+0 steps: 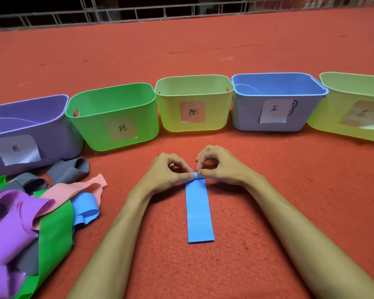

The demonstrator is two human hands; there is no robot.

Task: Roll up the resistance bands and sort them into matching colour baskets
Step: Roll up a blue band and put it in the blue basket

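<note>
Red floor (268,50): left hand (167,172) and right hand (221,167) pinch the blue band (199,209) at its far end, roll barely begun; pile (30,214) awaits sorting.

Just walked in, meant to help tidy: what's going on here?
A person is starting to roll a flat blue resistance band on the red carpet; the left hand and right hand both pinch its far end. Five labelled baskets stand in a row beyond, the blue basket among them. A tangled pile of bands lies at the left.
</note>
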